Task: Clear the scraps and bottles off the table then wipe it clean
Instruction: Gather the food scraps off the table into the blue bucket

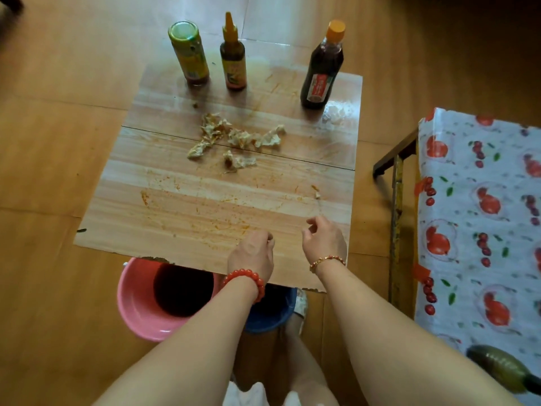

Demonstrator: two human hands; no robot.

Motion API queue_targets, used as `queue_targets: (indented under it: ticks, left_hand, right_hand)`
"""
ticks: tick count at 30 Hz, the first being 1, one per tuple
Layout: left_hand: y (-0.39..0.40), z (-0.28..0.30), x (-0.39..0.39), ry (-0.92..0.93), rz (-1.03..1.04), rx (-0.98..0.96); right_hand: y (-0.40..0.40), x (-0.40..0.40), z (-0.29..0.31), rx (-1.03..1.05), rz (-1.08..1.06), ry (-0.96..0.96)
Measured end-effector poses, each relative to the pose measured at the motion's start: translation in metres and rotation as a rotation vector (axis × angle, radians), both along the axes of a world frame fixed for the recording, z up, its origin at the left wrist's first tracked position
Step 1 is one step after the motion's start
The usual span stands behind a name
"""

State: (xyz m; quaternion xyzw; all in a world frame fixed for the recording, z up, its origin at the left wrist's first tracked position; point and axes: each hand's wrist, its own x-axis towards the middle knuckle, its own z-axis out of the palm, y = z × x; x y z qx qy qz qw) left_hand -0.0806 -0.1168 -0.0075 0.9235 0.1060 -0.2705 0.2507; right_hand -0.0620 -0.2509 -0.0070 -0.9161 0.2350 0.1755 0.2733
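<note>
A low wooden table is smeared with orange stains. Crumpled, stained scraps lie in a loose pile near its middle, and a tiny scrap lies by the right edge. Along the far edge stand three bottles: a yellow-labelled jar, a squeeze bottle with an orange nozzle and a dark sauce bottle with an orange cap. My left hand hovers over the near edge with fingers loosely curled, holding nothing. My right hand is beside it, fingers also loosely curled and empty.
A pink bucket and a blue bucket stand on the floor under the near table edge. A second table with a fruit-print cloth stands on the right, with a dark bottle lying on it.
</note>
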Motion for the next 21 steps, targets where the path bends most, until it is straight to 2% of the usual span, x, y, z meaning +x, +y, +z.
queue_targets:
  ticks: [1,3,5,9,21]
  left_hand:
    - [-0.003,0.0,0.007,-0.041,0.002,-0.008]
    - [-0.013,-0.014,0.016,0.013,-0.047,-0.016]
    - [-0.02,-0.02,0.027,-0.001,-0.11,0.053]
    - [-0.037,-0.019,0.062,-0.179,0.008,0.062]
    - [-0.047,-0.026,0.087,-0.159,0.109,0.064]
  right_hand:
    - [-0.007,0.009,-0.002,0.0,-0.015,-0.004]
    - [-0.022,0.029,-0.012,0.008,-0.037,-0.007]
    - [-0.033,0.045,-0.021,0.008,-0.052,-0.007]
    - [-0.05,0.074,-0.036,-0.011,-0.026,0.029]
    - [-0.048,0.101,-0.049,0.006,0.006,0.058]
